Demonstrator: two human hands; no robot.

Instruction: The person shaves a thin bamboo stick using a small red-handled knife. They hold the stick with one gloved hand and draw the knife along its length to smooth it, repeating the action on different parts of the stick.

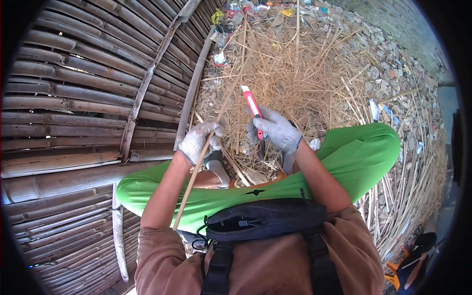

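Gloved left hand point(200, 139) grips a long brown strip point(195, 176) slanting from near left to far; gloved right hand point(279, 130) grasps a red utility knife point(251, 104), blade apart. Straw-like shavings point(314, 64) beyond suggest paring done; what remains is unclear.

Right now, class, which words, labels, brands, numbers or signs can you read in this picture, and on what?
No text can be read.
Red cutter knife in the right hand: any marking is too small.
Green cloth over the legs: a dark mark, no letters I can make out.
Litter at the top: too small and blurred.
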